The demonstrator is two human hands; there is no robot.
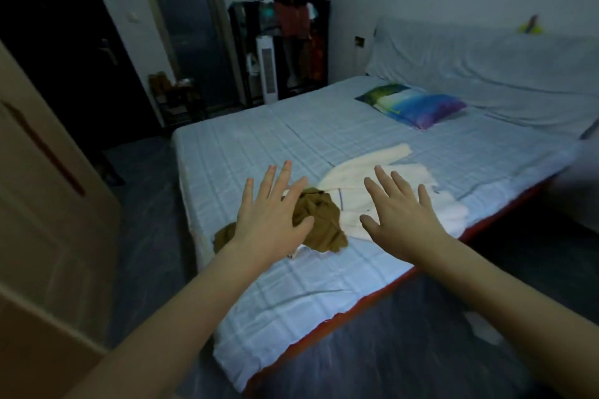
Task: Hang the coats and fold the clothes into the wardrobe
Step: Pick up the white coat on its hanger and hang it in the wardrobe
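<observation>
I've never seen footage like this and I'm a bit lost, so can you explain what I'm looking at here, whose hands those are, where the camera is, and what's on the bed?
There is no machine here. The picture comes from a single wide-angle camera worn on a person's head, looking forward and down, so the two bare arms reaching in from the bottom are that person's own. The left hand and the right hand both have spread, straight fingers and hold nothing; they are stretched out toward the clothes.

In front of them is a bed with a pale blue checked sheet. On it lie a crumpled brown garment and, beside it, a white garment spread out flatter. Further back is a colourful pillow. In the far corner stands a dark clothes rack with things hanging in it.
</observation>
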